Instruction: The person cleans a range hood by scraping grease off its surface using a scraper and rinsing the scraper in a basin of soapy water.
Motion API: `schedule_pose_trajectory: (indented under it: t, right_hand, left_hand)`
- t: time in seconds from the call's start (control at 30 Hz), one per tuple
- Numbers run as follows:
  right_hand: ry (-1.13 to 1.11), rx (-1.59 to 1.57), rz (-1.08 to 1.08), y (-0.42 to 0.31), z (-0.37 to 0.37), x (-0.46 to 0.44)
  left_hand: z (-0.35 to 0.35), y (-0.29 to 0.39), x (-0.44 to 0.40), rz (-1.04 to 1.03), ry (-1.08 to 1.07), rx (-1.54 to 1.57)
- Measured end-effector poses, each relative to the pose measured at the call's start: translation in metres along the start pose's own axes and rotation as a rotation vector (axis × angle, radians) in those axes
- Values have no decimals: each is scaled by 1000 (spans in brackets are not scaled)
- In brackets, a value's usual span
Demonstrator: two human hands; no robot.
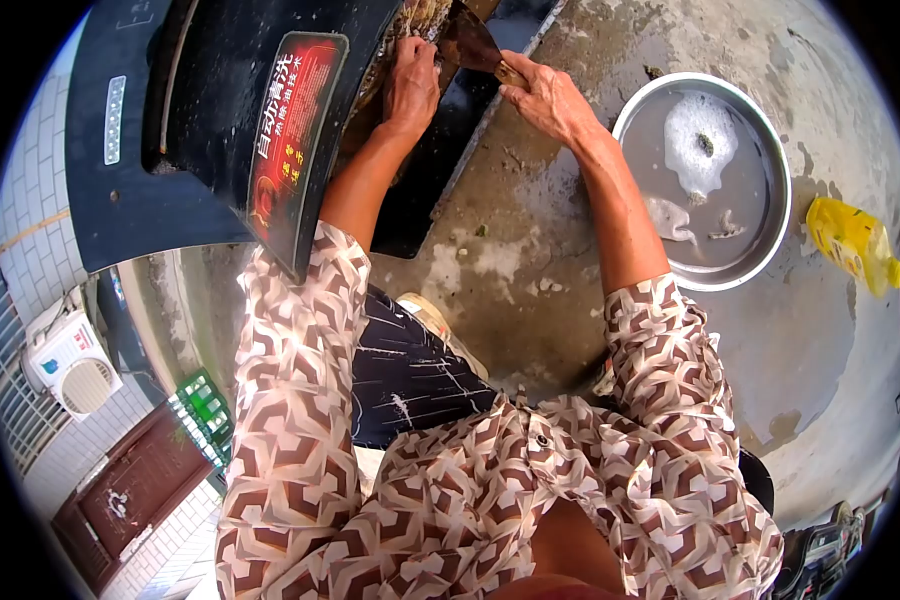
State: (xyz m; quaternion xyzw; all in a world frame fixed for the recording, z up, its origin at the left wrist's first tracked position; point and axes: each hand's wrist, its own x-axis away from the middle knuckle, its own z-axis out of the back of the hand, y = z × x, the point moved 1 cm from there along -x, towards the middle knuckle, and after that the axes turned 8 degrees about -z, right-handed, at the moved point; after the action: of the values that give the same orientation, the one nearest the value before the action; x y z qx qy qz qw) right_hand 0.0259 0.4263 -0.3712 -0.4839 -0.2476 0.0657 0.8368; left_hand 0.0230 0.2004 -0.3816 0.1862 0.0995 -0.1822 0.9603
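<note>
A dark range hood [205,110] with a red sticker of Chinese characters lies on its side at the upper left. My left hand [412,88] is closed on its grimy inner edge, though the fingertips are partly hidden. In my right hand [553,98] is the wooden handle of a scraper, gripped from the right. The scraper's broad brown blade [468,40] points left, close to the left hand's fingers and the greasy inside of the hood. A dark panel [450,130] extends below the blade, between my forearms.
Grey, foamy water and a soaked rag fill a round metal basin [782,185] on the right. Beyond it a yellow bottle [850,240] lies on the wet concrete floor [515,260]. Far left are an air-conditioner unit [73,362], a green crate [202,415] and a brown door [120,490].
</note>
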Motion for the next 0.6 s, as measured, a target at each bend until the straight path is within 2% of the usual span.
schedule_pose_trajectory:
  t: [0.2,0.3,0.4,0.53,0.6]
  right_hand:
    - [-61,1,3,-8,-6,9]
    - [-89,-54,-31,-6,-6,9]
    - [97,-273,-68,4,7,5]
    - [236,-497,-163,-7,37,9]
    - [264,-590,-151,-8,41,8]
  left_hand:
    - [0,-5,7,-63,-34,-139]
    - [5,-8,15,-29,-68,-153]
    - [17,-13,18,17,5,-7]
    - [52,31,11,334,-73,127]
    - [59,47,17,448,-208,589]
